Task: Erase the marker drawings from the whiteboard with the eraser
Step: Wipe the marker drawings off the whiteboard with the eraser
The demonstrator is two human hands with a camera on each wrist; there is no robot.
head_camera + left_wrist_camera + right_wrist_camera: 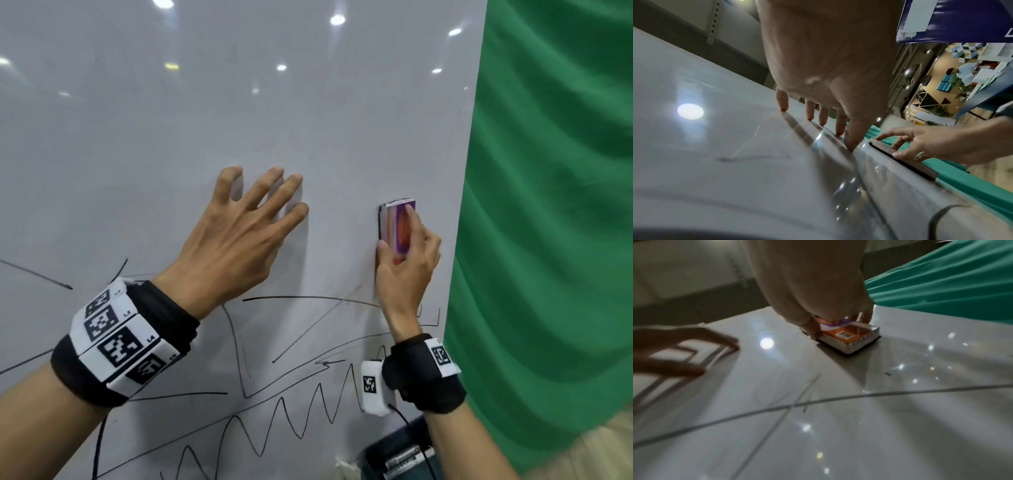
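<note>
The whiteboard [239, 102] fills the head view, bare in its upper part. Black marker lines [294, 411] zigzag and cross over its lower part. My right hand [406, 260] grips the purple and orange eraser [399, 226], thumb on its left edge and forefinger on its back, and holds it flat on the board near the right edge, above a curved line [308, 298]. My left hand [239, 233] is spread, its fingertips [851, 148] touching the bare board left of the eraser [904, 162]. In the right wrist view the eraser [849, 339] lies above crossing lines [797, 404].
A green curtain [548, 205] hangs right of the board's edge. A dark object [400, 455] sits below the board at the bottom right. In the left wrist view a person [962, 73] is at a table far behind.
</note>
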